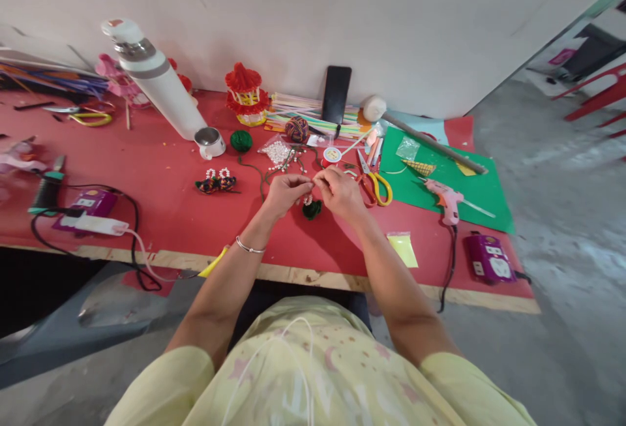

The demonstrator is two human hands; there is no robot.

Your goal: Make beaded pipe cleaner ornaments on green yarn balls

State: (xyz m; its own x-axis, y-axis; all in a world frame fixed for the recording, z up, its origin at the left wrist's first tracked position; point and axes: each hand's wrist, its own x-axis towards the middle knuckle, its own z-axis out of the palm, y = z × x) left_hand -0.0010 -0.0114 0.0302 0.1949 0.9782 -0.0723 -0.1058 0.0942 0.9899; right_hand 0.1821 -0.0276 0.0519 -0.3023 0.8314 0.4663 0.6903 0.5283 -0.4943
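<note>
My left hand [288, 194] and my right hand [340, 194] meet above the red tabletop, each with thumb and forefinger pinched together. Between their fingertips is a fine beaded thread, mostly hidden by the fingers. White pearl beads [308, 200] show just below the fingertips, above a small dark green yarn piece [312, 210]. Beyond the hands lie a clear bag of white beads [276, 151], a thread spool [332, 155] and loose green yarn. A similar multicoloured yarn piece with bead loops [216, 182] rests to the left.
Scissors [381, 188] lie right of my right hand, near a pink glue gun [446, 199] on green sheet. A white bottle [156, 80] and steel cup [210, 142] stand left. A phone [336, 94] leans on the wall. Cables cross the left front edge.
</note>
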